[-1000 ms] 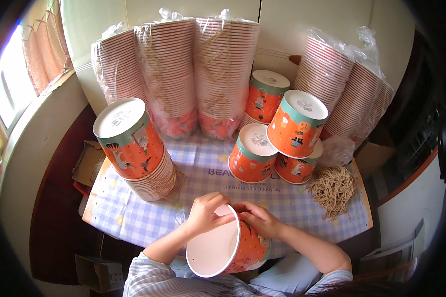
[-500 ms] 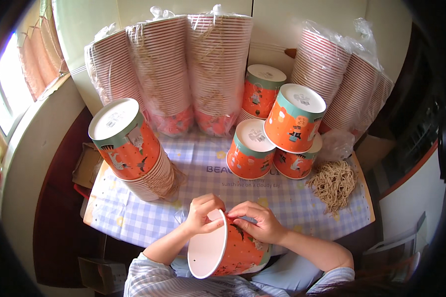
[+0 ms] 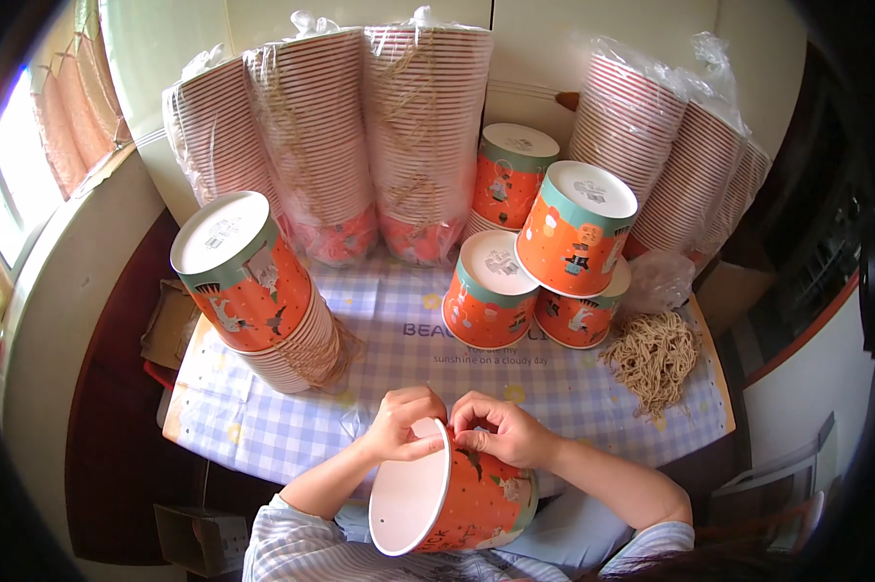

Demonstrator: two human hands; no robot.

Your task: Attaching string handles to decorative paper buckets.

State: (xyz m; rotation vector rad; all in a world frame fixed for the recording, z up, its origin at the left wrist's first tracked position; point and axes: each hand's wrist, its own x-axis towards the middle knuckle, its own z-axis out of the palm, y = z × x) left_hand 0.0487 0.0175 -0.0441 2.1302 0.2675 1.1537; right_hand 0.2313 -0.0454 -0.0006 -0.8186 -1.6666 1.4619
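Note:
An orange paper bucket [image 3: 481,495] with a green base band and dark printed figures lies tilted over my lap. Its white-rimmed mouth faces left, and a small dark hole shows low on the white inner wall. My left hand [image 3: 406,425] grips the upper rim, with fingers bent into the mouth. On the outer wall just beside that rim, my right hand [image 3: 503,432] has thumb and forefinger pinched together. Whatever sits between those fingertips is too small or hidden to make out.
Loose beige cords [image 3: 654,357] lie in a heap at the table's right. Upturned orange buckets [image 3: 578,228] stand grouped behind. A nested bucket stack [image 3: 253,286], with cords at its side, leans at left. Tall bagged stacks [image 3: 426,126] line the back of the checked tablecloth [image 3: 399,330].
My right hand's fingers have curled into a tighter pinch near the rim. The bucket has shifted slightly downward. My left hand keeps its place on the rim.

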